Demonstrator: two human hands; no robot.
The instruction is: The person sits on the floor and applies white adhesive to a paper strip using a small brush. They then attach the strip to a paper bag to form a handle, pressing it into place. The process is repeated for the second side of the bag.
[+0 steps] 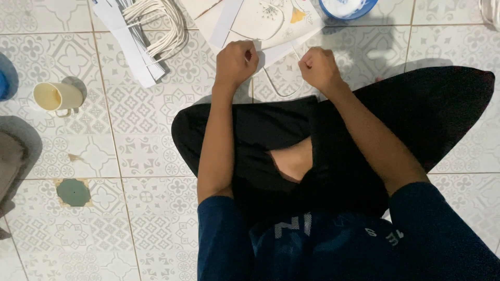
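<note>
From up here I look down on my own crossed legs in black shorts (333, 151) on the patterned tile floor (151, 130); they fill the middle and cover the tiles beneath. My dark blue shirt (312, 244) runs off the bottom edge.

At the top, a white printed sheet (263, 21) with a faint plant drawing and a small yellow shape is cut by the upper edge, so I cannot make out its full outline. Left of it lies a stack of white paper strips (133, 49) with a bundle of white cords (161, 23) on top, also cropped. A blue-rimmed bowl (348, 7) shows only its lower part at the top edge.

A thin white cord loop (276, 86) lies on the floor between my fists, just below the sheet.

My left hand (236, 61) is closed in a fist at the sheet's lower edge; my right hand (317, 67) is fisted too. The cord's ends seem to run up into them, but I cannot tell whether either one actually grips it.

A cream cup (54, 97) lies on its side well to the left.
</note>
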